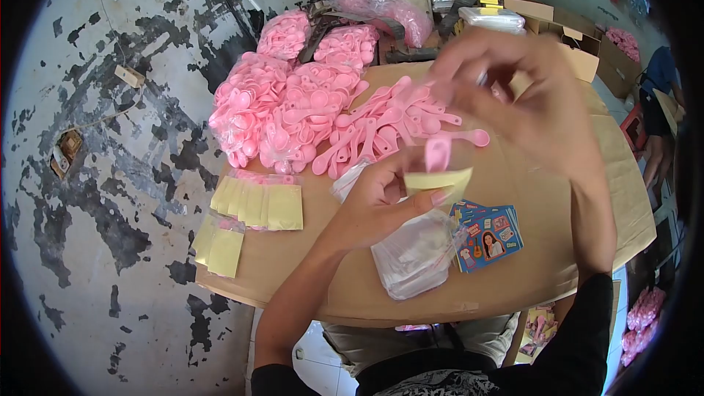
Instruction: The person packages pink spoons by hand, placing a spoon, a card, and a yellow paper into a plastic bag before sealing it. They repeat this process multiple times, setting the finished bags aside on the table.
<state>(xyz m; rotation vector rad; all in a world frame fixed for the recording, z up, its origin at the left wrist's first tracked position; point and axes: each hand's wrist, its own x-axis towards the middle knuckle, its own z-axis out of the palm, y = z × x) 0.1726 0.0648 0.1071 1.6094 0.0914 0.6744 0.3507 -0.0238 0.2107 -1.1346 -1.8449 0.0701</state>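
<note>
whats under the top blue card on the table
More blue cards lie fanned out beneath the top card, their edges showing, with brown cardboard around them. Most of their faces are covered, so their full print and number can't be told.

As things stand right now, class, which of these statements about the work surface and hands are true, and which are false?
1. The left hand holds a yellow card. True.
2. The right hand lies flat on the cardboard. False: it is raised above it, blurred.
3. The blue picture cards lie to the right of the clear plastic bags. True.
4. The loose pink spoons lie nearer the person than the blue picture cards. False: they lie farther away.
5. The yellow packets on the left form one single stack. False: they overlap in two groups.
</note>
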